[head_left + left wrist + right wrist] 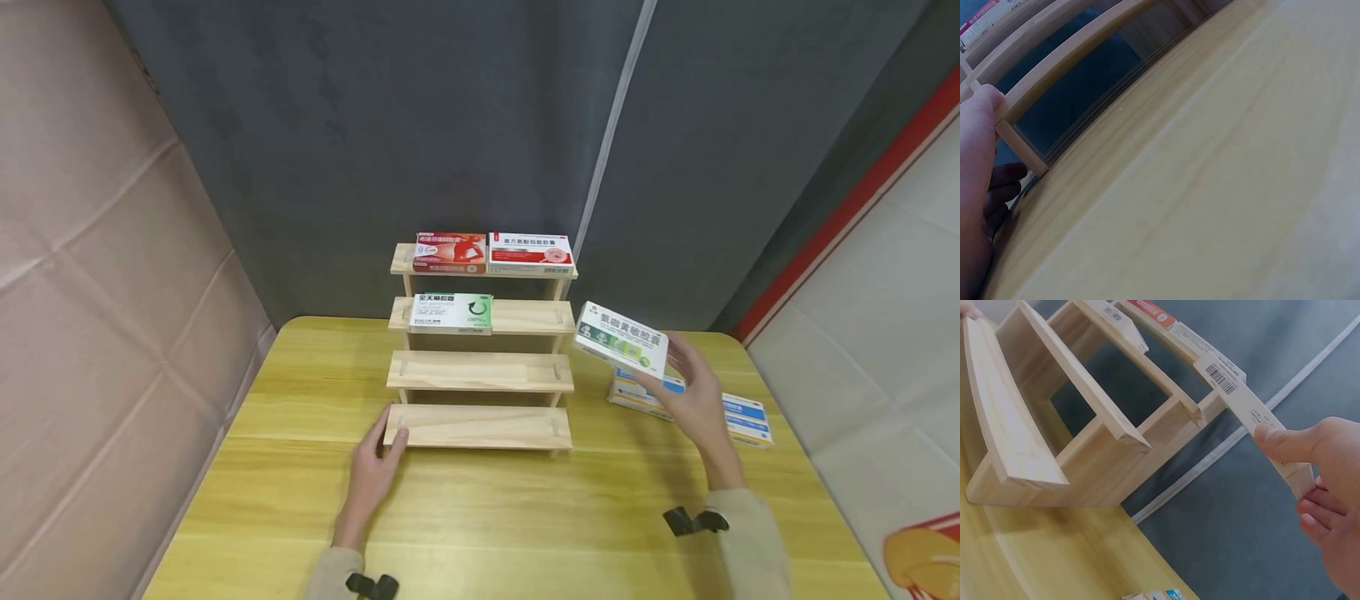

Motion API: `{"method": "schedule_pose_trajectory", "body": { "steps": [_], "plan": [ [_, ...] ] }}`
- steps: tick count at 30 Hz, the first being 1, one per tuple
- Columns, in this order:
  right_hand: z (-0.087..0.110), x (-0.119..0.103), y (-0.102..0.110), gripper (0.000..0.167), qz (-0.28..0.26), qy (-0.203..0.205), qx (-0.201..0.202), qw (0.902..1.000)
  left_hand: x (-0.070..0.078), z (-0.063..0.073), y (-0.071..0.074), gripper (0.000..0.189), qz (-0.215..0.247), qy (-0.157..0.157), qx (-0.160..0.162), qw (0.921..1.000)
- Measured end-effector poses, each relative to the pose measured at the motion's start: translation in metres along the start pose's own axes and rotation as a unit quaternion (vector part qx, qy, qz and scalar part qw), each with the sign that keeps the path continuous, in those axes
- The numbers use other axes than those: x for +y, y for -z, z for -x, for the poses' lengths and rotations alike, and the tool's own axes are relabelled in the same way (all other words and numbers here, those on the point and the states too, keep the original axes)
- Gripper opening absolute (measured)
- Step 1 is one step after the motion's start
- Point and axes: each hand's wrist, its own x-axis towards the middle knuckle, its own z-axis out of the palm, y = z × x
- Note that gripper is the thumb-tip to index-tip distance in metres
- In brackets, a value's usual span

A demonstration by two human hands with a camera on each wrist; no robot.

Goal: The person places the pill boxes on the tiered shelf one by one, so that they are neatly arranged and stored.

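Note:
A four-tier wooden step rack [480, 425] stands on the table. My left hand [372, 471] grips the left end of its lowest step, thumb on the step's top edge; in the left wrist view the other fingers curl beside the leg. To the right of the rack, my right hand [696, 398] holds up a white and green medicine box [621, 342], pinched at its right end between thumb and fingers. On the second step from the top, at the left, lies another white and green medicine box [452, 314]. The two lower steps bear no boxes.
On the top step sit a red medicine box [450, 252] and a white and red one [531, 253]. Blue and white boxes [746, 419] lie on the table [480, 525] at the right, partly behind my right hand. A dark curtain [375, 125] hangs behind the rack.

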Motion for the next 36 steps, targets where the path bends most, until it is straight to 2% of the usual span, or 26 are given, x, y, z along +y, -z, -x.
{"method": "schedule_pose_trajectory", "body": {
  "steps": [5, 17, 28, 36],
  "plan": [
    [-0.005, -0.004, -0.003, 0.084, 0.007, 0.016, -0.010, 0.9998, 0.001, 0.000, 0.000, 0.062, -0.002, 0.004, 0.000, 1.0000],
    [-0.020, -0.018, -0.013, 0.083, 0.014, 0.010, -0.045, 0.9988, 0.001, 0.000, 0.001, 0.063, -0.001, 0.004, -0.001, 1.0000],
    [-0.033, -0.029, -0.030, 0.083, 0.001, 0.055, -0.064, 0.9964, 0.002, 0.001, 0.001, 0.063, -0.001, 0.011, 0.001, 0.9999],
    [-0.039, -0.028, -0.040, 0.082, 0.009, 0.041, -0.074, 0.9964, 0.002, 0.001, 0.001, 0.063, -0.003, 0.006, -0.001, 1.0000]
  ]
}}
